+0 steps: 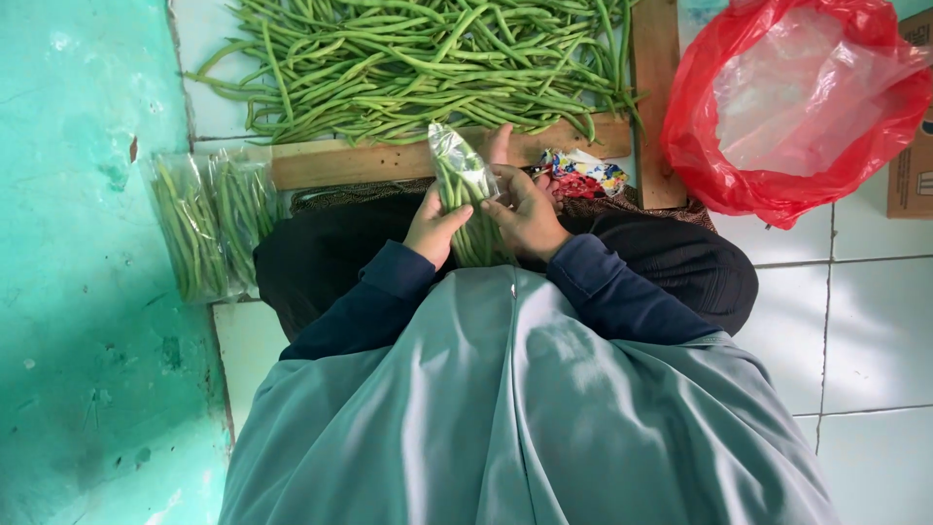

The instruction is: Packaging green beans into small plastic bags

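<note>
Left hand [434,228] and right hand [525,216]: both clasp one clear bag of green beans [465,194], upright over the lap | far: one loose bean pile [418,58] | left: two filled bags [209,224] | right: one red bag [792,107].

A heap of loose green beans [418,63] fills the floor ahead, fenced by a wooden frame [389,160] that bars the straight way forward. Filled clear bags of beans [209,224] block the left beside the teal wall [78,292], and a red plastic bag [792,112] with a cardboard box [914,165] closes the right; bare white floor tiles [855,321] lower right leave open passage
</note>
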